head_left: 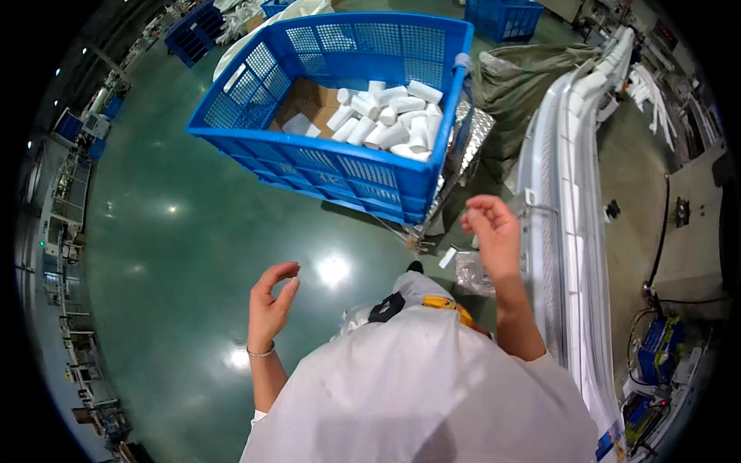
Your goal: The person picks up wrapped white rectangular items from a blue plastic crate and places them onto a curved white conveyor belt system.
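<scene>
My left hand [272, 302] is raised over the green floor, its fingers curved and the thumb apart, holding nothing. A bracelet circles that wrist. To the right, my right hand [494, 235] hovers between the blue crate and the conveyor, fingers loosely bent, with nothing visible in it. Ahead of both hands stands a large blue plastic crate [309, 139] with mesh walls. White cylindrical rolls [386, 116] lie heaped in its right part, next to brown cardboard [305, 100]. Neither hand touches the crate or the rolls.
A long curved conveyor [549, 231] carrying a line of white pieces runs along my right side. Clear plastic wrapping [473, 274] lies on the floor below my right hand. A greenish-grey cloth [509, 100] drapes beside the crate. More blue crates [503, 19] stand farther back.
</scene>
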### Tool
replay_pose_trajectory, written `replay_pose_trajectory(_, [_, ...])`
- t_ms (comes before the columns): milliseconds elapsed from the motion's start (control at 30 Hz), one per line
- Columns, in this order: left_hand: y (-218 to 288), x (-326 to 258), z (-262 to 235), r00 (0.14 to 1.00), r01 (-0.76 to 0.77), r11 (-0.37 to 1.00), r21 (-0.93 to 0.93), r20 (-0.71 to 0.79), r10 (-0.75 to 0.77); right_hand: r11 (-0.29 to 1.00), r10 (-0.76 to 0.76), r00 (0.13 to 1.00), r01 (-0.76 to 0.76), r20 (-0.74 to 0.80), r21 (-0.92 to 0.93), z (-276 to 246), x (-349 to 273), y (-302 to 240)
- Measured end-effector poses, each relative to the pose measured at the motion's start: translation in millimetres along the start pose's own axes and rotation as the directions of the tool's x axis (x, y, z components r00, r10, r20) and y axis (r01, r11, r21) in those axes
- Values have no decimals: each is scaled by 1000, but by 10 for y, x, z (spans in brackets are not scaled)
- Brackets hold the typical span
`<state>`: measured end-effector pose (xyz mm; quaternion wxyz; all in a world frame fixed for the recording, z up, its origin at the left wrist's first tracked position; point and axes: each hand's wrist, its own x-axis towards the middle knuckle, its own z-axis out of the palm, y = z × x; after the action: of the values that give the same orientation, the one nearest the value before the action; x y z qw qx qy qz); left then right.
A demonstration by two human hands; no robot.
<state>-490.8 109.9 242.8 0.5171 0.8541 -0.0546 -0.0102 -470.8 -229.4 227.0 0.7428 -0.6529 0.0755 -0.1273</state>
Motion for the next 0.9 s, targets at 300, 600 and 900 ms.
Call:
replay_pose_trajectory(300, [528,1851,-440,933,-273,947,167,286,218,984,8,1000,-4,19,-177,690,1429,53])
replay_pose_trajectory(600, [-368,4407,746,326,-352,922,162,945,-41,773,-134,959,-56,-249,-632,929,1595,174])
replay_pose_trajectory(900, [-2662,3921,3031,20,-608,756,241,957,-289,701,-190,782,-316,-594,-640,1078,1612,265])
